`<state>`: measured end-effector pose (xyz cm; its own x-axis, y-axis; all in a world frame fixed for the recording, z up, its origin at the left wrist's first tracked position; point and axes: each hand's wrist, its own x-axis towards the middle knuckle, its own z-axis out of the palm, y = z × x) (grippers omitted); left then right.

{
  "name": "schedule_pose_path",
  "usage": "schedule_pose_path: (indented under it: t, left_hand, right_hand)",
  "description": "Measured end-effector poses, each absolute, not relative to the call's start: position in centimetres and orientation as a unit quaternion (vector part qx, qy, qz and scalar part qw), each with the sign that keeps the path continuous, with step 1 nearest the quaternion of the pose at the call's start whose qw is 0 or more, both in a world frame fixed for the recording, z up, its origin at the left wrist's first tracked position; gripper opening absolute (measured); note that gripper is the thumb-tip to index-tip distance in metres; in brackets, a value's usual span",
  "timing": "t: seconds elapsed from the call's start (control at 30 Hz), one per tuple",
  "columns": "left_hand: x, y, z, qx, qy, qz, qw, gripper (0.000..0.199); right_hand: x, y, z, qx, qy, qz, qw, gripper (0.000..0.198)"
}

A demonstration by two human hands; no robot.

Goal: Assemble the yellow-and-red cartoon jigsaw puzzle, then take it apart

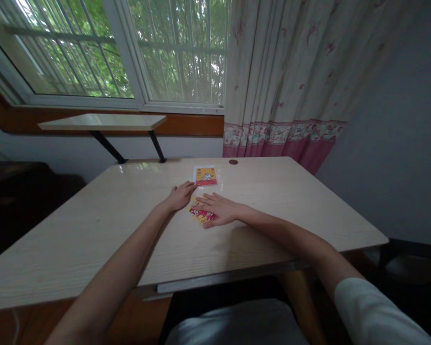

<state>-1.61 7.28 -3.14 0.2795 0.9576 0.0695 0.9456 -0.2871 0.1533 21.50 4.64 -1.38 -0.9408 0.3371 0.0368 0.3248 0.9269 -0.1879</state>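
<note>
A yellow and red printed card or booklet with a white cartoon figure and a pale left border lies flat on the wooden desk. My left hand rests on the desk with its fingers stretched out, the tips at the booklet's lower left corner. Closer to me, a red and yellow patterned paper piece with an uneven outline lies on the desk. Flat over it is my right hand, fingers spread, covering part of it. Whether it is one piece or several, I cannot tell.
A small raised shelf on black brackets stands at the desk's back left. A round cable hole is near the back edge. Beyond are a barred window and a floral curtain; a grey wall is on the right.
</note>
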Motion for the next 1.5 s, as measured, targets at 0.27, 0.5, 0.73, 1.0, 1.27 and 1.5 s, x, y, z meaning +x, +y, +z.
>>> schedule_pose_path:
  t: [0.27, 0.5, 0.73, 1.0, 1.27, 1.5]
  left_hand:
    - [-2.3, 7.6, -3.7, 0.81, 0.574, 0.105, 0.058, 0.046]
    - [-2.9, 7.7, -4.4, 0.813, 0.551, 0.18, 0.057, 0.045]
    - [-4.3, 7.3, -3.9, 0.818, 0.524, 0.232, 0.053, 0.049]
    - [-4.2, 6.5, -2.8, 0.838, 0.51, 0.188, 0.038, 0.035]
    - [-3.3, 5.3, -1.0, 0.865, 0.469, 0.16, 0.076, 0.035]
    - [-3.0, 4.2, -0.1, 0.825, 0.513, 0.195, 0.131, 0.04]
  right_hand:
    - [21.0, 4.5, -1.8, -0.146, -0.981, 0.107, 0.064, 0.072]
    - [21.4, 5.9, -2.4, -0.142, -0.954, 0.224, 0.141, 0.067]
    - [24.2, 8.4, -3.0, -0.214, -0.889, 0.305, 0.267, 0.042]
    - [26.6, 7.9, -4.3, -0.223, -0.908, 0.232, 0.267, 0.029]
    - [26.1, 7.2, -3.9, -0.195, -0.93, 0.185, 0.252, 0.027]
    - [26.3, 7.1, -3.9, -0.199, -0.929, 0.184, 0.252, 0.028]
